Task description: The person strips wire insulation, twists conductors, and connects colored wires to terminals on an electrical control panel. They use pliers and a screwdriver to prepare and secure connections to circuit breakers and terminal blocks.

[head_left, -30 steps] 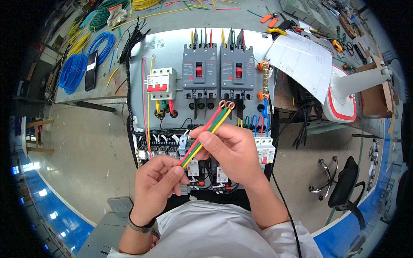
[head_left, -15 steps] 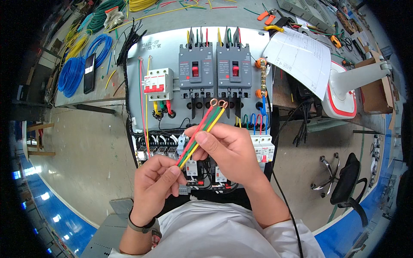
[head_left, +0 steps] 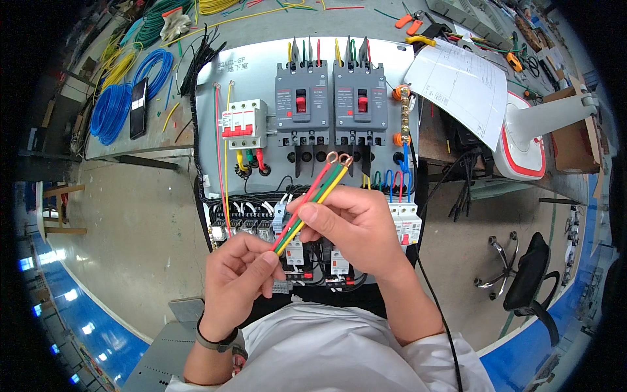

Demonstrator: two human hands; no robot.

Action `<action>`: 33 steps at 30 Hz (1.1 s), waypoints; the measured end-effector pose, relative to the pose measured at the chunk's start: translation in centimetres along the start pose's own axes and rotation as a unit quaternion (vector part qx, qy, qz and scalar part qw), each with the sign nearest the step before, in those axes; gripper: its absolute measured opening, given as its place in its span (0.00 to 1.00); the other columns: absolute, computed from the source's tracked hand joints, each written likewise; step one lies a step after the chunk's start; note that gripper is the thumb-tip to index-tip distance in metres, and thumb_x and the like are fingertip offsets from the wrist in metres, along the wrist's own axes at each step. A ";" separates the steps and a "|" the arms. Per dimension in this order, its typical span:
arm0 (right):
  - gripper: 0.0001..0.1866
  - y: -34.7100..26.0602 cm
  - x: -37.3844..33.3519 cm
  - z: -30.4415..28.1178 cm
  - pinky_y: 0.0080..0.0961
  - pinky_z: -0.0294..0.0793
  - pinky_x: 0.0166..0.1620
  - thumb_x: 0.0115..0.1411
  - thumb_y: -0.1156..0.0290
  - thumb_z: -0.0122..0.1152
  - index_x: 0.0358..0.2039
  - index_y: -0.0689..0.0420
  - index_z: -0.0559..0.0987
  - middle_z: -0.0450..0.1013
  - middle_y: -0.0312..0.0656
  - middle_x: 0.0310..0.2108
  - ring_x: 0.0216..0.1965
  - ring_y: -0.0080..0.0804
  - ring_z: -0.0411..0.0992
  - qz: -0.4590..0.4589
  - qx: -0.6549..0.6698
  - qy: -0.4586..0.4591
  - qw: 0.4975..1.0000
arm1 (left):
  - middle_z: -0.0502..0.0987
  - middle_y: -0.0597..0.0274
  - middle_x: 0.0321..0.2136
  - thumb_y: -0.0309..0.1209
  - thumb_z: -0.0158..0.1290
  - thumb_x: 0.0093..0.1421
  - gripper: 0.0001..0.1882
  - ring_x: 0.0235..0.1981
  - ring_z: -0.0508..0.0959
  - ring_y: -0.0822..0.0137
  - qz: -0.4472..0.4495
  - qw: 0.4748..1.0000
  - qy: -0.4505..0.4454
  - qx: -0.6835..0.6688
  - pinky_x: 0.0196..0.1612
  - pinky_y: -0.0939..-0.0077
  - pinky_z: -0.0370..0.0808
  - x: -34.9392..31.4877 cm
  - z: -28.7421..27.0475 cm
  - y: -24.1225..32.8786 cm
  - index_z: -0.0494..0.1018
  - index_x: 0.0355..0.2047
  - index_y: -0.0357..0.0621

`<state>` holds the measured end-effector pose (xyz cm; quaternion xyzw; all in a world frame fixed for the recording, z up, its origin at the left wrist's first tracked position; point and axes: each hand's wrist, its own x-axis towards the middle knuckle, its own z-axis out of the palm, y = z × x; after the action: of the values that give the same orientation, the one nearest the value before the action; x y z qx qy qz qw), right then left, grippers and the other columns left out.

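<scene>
Three short insulated wires [head_left: 320,189], red, green and yellow, lie side by side with bare copper loops at their upper ends. My left hand [head_left: 245,271] pinches their lower ends between thumb and fingers. Higher up, my right hand [head_left: 346,225] grips the same bundle, thumb on top. Both hands are over a pale electrical mounting panel [head_left: 261,72]. Beyond the loops stand two grey circuit breakers, the left one [head_left: 302,108] and the right one [head_left: 360,108], with red switches. A white breaker with red levers [head_left: 244,124] is to their left. My hands partly cover the lower components.
Blue wire coils [head_left: 111,114] and a black phone [head_left: 138,108] lie on the bench at left. Paper sheets [head_left: 457,91] overlap the panel's right side, beside a white-and-red device [head_left: 519,150]. Orange-handled pliers [head_left: 410,24] lie at the back. A black chair [head_left: 529,274] stands at right.
The panel and bench sit slightly further right in the picture. Both hands keep their grip on the wires, with almost no change in pose.
</scene>
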<state>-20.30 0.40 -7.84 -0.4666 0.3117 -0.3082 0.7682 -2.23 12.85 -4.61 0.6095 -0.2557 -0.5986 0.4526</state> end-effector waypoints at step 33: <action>0.11 0.4 -0.1 0.0 0.17 0.79 0.36 0.69 0.70 0.65 0.42 0.66 0.82 0.79 0.36 0.33 0.32 0.18 0.77 0.001 0.056 -0.002 0.998 | 0.81 0.63 0.29 0.25 0.55 0.70 0.04 0.27 0.76 0.81 0.026 0.998 0.012 0.058 0.28 0.86 0.71 0.1 0.4 -0.1 0.75 0.39 0.37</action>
<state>-20.27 0.64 -8.18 -0.4233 0.2929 -0.3238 0.7938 -2.59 12.73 -4.70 0.6352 -0.3004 -0.5631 0.4350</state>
